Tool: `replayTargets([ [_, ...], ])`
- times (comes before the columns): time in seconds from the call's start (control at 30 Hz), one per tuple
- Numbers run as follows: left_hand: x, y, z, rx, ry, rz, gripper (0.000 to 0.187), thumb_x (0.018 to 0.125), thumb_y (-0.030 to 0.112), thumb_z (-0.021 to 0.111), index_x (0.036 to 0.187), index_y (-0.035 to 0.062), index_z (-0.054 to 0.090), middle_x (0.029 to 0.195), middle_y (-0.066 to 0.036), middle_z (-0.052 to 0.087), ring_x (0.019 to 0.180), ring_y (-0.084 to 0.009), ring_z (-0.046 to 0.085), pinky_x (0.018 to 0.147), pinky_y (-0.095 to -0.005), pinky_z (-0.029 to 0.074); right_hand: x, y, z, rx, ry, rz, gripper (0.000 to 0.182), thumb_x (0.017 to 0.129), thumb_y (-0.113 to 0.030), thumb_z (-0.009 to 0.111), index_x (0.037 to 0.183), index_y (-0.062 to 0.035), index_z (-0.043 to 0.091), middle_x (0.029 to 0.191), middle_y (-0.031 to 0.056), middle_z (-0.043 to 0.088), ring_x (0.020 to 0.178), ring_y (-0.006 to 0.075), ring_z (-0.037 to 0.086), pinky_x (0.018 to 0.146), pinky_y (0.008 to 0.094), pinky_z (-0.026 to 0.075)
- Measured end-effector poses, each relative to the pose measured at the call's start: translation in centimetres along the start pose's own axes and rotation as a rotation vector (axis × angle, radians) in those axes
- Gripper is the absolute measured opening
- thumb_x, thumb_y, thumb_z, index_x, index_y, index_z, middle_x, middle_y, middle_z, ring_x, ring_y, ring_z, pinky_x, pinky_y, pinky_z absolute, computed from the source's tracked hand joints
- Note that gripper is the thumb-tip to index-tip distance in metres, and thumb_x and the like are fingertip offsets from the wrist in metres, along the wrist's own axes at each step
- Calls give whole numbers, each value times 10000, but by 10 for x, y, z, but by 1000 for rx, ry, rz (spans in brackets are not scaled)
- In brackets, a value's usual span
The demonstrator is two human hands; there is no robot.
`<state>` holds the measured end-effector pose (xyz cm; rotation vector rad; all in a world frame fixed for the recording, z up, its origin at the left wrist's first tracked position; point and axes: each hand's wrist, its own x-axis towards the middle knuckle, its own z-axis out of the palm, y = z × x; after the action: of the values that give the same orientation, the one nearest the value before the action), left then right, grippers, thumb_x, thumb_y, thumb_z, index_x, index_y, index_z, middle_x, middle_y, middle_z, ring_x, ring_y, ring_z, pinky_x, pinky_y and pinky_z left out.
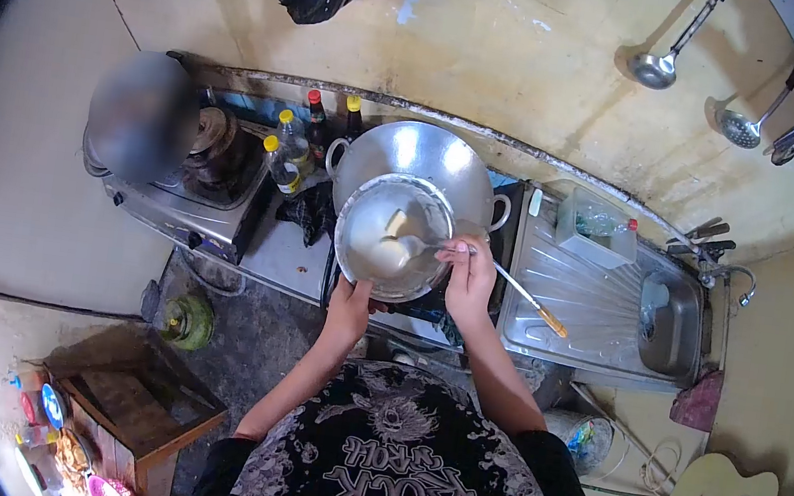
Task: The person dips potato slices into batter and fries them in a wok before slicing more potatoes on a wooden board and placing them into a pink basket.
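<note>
My left hand grips the near rim of a round metal bowl, its fingers partly hidden under the bowl. My right hand is closed on the handle of a long ladle, whose end is yellow-brown. The ladle's head lies inside the bowl, in a whitish liquid with pale pieces at it. Behind and partly beneath the bowl stands a large two-handled metal wok.
Bottles and a black plastic bag stand left of the wok. A stove is further left. On the right is a steel sink with a white container on its drainboard. Ladles hang on the wall.
</note>
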<state>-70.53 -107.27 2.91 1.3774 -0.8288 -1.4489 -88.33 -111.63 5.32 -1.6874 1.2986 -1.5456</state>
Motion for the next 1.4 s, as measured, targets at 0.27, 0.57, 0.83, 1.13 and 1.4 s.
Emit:
replayTargets([
  [0.27, 4, -18, 2, -25, -72, 67, 367, 893, 180, 435, 1186, -30, 367, 901, -118, 609, 594, -156, 610, 510, -245, 451, -24, -33, -11, -81, -183, -280, 114, 895, -10, 427, 873, 7, 538, 863, 137, 583, 769, 256, 602, 671, 331, 489],
  [0.57, -6, -4, 6, -80, -69, 72, 381, 886, 151, 433, 1208, -36, 356, 920, -123, 596, 601, -153, 592, 530, -255, 473, -20, -40, -12, -194, -178, -340, 86, 852, -25, 507, 901, 0, 572, 907, 161, 587, 786, 310, 603, 682, 352, 491],
  [0.83, -3, -14, -6, -43, -56, 72, 429, 902, 165, 455, 1280, -2, 338, 981, -115, 582, 644, -156, 592, 529, -264, 459, -6, -47, -19, -237, 45, -329, 80, 882, -36, 476, 899, 3, 544, 855, 149, 584, 782, 297, 592, 669, 340, 480],
  [1.13, -5, -11, -7, -16, -93, 189, 390, 902, 137, 438, 1258, -8, 373, 969, -126, 584, 707, -169, 595, 549, -280, 504, -22, -30, 0, 260, 144, 94, 190, 967, -110, 392, 928, 31, 514, 864, 100, 558, 718, 155, 625, 663, 265, 497],
  [1.4, -12, 3, -7, -10, -59, 136, 356, 893, 156, 453, 1181, -50, 418, 954, -126, 588, 692, -177, 598, 557, -294, 511, -24, -26, 18, 224, 33, 203, 206, 976, -146, 389, 936, 23, 500, 866, 90, 563, 715, 173, 630, 666, 269, 504],
])
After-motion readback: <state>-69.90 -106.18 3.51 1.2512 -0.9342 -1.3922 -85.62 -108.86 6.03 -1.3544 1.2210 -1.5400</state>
